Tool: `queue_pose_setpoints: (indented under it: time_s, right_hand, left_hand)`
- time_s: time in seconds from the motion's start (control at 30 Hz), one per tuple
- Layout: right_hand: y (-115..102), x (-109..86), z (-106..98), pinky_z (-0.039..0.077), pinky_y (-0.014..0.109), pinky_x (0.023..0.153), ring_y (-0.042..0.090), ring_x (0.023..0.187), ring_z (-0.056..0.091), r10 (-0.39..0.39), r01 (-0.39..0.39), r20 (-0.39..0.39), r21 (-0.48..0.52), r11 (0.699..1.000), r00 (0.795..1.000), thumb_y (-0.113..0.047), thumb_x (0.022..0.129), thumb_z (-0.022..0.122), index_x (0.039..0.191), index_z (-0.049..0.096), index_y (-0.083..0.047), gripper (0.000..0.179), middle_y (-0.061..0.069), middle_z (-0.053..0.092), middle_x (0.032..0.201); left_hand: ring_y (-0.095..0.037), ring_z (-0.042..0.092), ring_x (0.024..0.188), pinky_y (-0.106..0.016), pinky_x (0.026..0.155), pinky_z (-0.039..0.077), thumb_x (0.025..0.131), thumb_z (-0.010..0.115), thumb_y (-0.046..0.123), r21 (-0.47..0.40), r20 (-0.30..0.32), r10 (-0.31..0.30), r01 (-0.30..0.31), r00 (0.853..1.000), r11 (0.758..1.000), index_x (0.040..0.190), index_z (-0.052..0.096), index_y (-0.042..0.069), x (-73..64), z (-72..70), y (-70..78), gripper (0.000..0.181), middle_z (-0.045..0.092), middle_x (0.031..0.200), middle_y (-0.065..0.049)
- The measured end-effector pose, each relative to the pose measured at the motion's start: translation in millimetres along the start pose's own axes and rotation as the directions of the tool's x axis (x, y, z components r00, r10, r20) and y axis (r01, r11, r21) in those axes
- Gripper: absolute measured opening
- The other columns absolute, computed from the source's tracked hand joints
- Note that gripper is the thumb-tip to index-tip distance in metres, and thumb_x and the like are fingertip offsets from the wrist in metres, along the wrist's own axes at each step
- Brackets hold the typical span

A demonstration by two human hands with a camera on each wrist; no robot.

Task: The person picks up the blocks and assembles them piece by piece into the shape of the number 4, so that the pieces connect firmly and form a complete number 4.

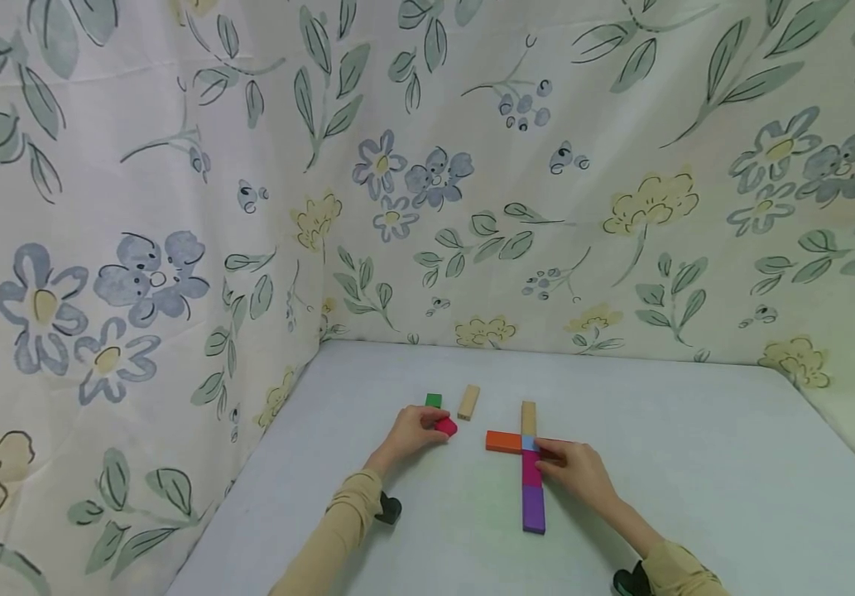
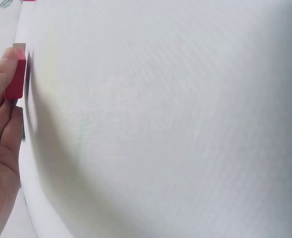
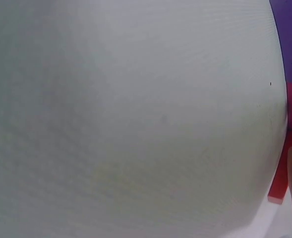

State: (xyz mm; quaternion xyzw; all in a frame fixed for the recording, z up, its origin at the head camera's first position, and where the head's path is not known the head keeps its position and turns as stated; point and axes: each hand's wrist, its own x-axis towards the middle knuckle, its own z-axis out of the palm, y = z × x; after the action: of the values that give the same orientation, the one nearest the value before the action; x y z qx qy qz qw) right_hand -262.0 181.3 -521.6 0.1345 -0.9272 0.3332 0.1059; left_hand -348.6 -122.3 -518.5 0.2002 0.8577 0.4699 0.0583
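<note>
Right of the blue block (image 1: 528,443), the fingers of the right hand (image 1: 579,472) pinch a red block (image 3: 282,173); overpushing could skew the blue one. Farther left, the left hand (image 1: 408,430) clamps a crimson block (image 2: 19,79) between its fingers; turning could knock the green block (image 1: 434,400).

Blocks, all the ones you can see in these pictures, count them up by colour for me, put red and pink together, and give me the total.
Plain wood blocks: 2
Red or pink blocks: 3
Green block: 1
Orange block: 1
Light blue block: 1
Purple block: 1
Total: 9 visible
</note>
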Motion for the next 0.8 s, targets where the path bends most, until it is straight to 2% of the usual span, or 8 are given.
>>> queue_pose_setpoints:
  time_s: [0.4,0.8]
  right_hand:
    - [2.6,2.1,1.2,0.056,0.037,0.081,0.025,0.096,0.068,0.016,-0.016,0.008,-0.006,1.000,1.000,-0.011,0.079,0.075,0.116,0.068,-0.004,0.038,0.013,0.071,0.110]
    - [3.9,1.9,2.3,0.056,0.037,0.080,0.024,0.096,0.069,-0.007,0.007,-0.001,-0.021,1.000,1.000,-0.012,0.079,0.075,0.116,0.068,-0.004,0.038,0.013,0.071,0.110]
  left_hand:
    - [-0.023,0.061,0.116,-0.030,0.093,0.052,0.079,0.076,0.011,-0.047,-0.021,-0.027,0.026,0.999,0.999,0.120,0.064,0.004,4.7,2.5,10.3,0.043,0.066,0.120,-0.012]
    - [-0.027,0.060,0.117,-0.036,0.096,0.051,0.079,0.076,0.011,-0.078,-0.073,0.006,-0.011,0.997,0.997,0.118,0.065,0.000,7.6,1.8,21.5,0.042,0.066,0.119,-0.014]
